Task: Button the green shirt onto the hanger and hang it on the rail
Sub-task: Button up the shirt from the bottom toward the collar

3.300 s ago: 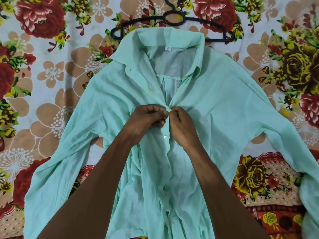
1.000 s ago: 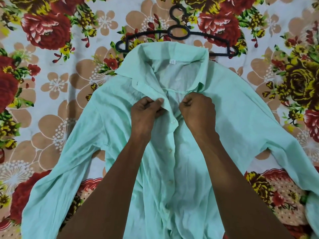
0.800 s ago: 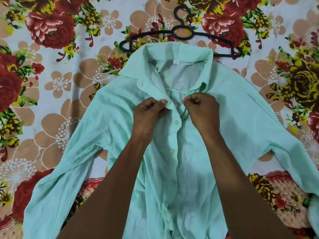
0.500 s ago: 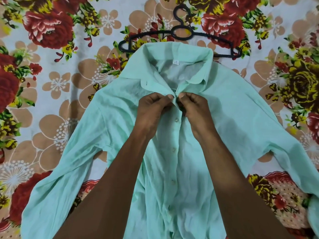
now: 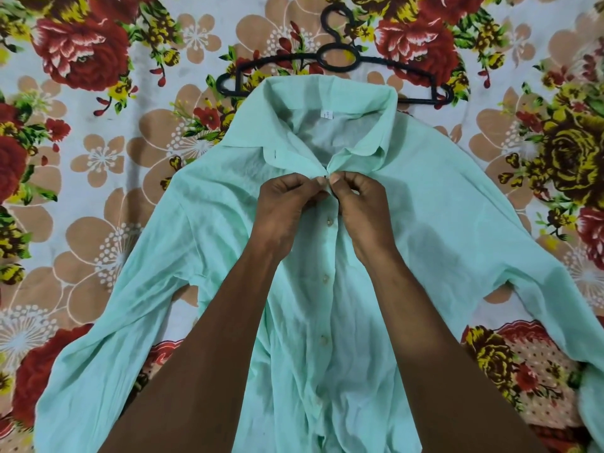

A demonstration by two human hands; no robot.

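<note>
On the floral sheet [image 5: 98, 197], the green shirt [image 5: 441, 230] lies front-up below the black hanger [image 5: 336, 57]; below its collar [image 5: 330, 93], the left hand [image 5: 284, 210] and right hand [image 5: 362, 210] each pinch a placket edge, fingertips touching.

The shirt [image 5: 441, 223] is a plain pale mint green, with small off-white buttons [image 5: 329, 221] down its front and a white label [image 5: 326, 115] inside the collar. The hanger [image 5: 340, 57] is black. The bedsheet [image 5: 98, 178] beneath is whitish, printed with large red roses, tan flowers, yellow blooms and green leaves.
</note>
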